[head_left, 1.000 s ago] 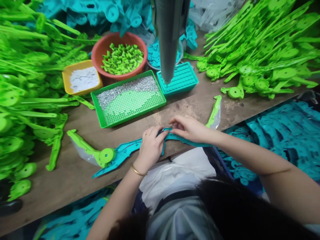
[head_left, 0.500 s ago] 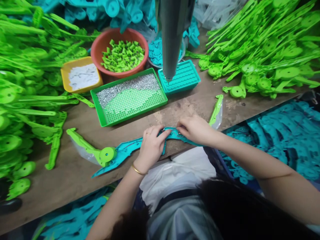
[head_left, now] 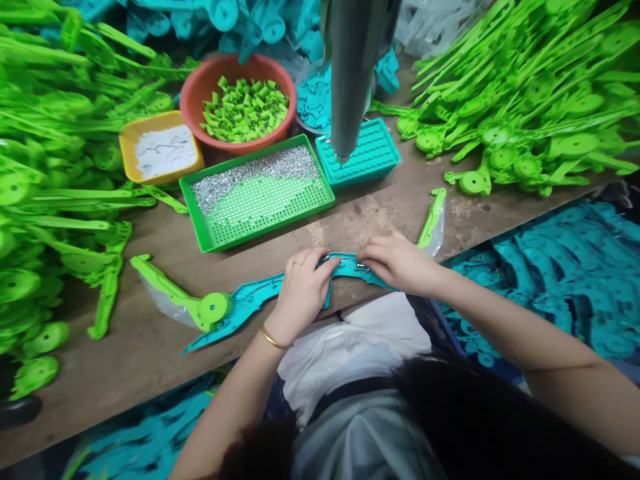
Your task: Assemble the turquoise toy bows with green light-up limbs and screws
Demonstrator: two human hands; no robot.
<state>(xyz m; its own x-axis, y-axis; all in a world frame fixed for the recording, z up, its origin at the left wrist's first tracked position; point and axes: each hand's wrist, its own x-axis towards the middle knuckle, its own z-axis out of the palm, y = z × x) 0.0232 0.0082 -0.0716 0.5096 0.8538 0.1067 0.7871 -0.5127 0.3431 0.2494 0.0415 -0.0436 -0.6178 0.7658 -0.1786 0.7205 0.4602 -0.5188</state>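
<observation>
A long, curved blue plastic shell [head_left: 257, 293], shaped like a toy bow, lies open side up along the table's front edge. My left hand [head_left: 304, 283] is closed on its middle, thumb and fingers pressed at the inner side. At the shell's right part, my right hand [head_left: 400, 263] pinches with bent fingers beside a small shiny metal piece [head_left: 360, 267]; whether the fingertips hold anything more is hidden. A green limb with a round hub [head_left: 214, 308] and a clear fin sits on the shell's left end. Another green limb [head_left: 433, 220] stands out beyond my right hand.
A screwdriver [head_left: 345, 100] hangs tip down over a teal tray [head_left: 387, 160]. Near it are a green screw tray [head_left: 260, 230], a red bowl [head_left: 187, 100] of green pieces and a yellow dish [head_left: 127, 150]. Green parts [head_left: 520, 100] pile at both sides; blue shells [head_left: 565, 280] fill a bin below.
My right hand has shifted slightly right along the shell, its fingers lifting a little, and more of the metal piece shows. My left hand stays on the shell. The hanging screwdriver appears slightly farther right.
</observation>
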